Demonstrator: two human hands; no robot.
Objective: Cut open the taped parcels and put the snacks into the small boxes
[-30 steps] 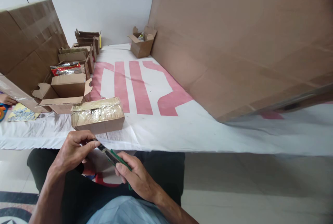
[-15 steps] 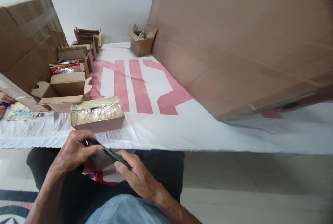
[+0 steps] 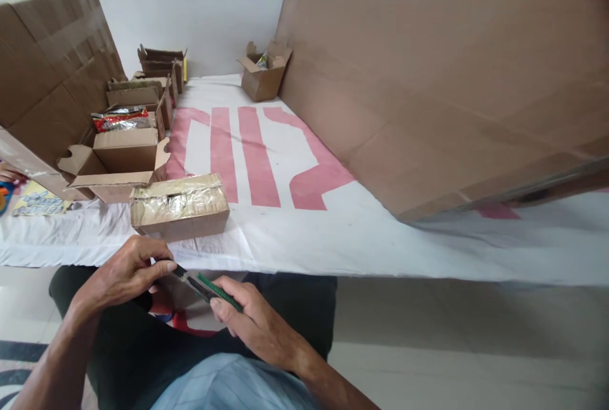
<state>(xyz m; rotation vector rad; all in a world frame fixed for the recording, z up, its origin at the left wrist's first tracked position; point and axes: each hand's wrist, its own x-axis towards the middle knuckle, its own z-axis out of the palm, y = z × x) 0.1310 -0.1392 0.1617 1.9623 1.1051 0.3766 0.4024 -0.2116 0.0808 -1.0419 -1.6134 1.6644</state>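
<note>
My right hand point(image 3: 254, 318) is wrapped round the green handle of a utility knife point(image 3: 214, 290), which points up and to the left over my lap. A grey metal stretch, seemingly the blade, shows beyond the handle. My left hand point(image 3: 130, 273) pinches a narrow black piece point(image 3: 177, 268) at the knife's far end, thumb on top; whether this is a cover or part of the knife I cannot tell. Just beyond my hands, near the table edge, lies a closed cardboard box point(image 3: 179, 207) with shiny clear tape across its top.
An open small carton point(image 3: 124, 169) stands behind the taped box, with several more cartons in a row and red packets point(image 3: 121, 119) among them. Large cardboard sheets stand left point(image 3: 52, 48) and right point(image 3: 442, 80). Another person's hand point(image 3: 10, 173) shows at the far left.
My left hand has shifted slightly left, and more grey metal shows between the black piece and the green handle. My right hand stays nearly in place.
</note>
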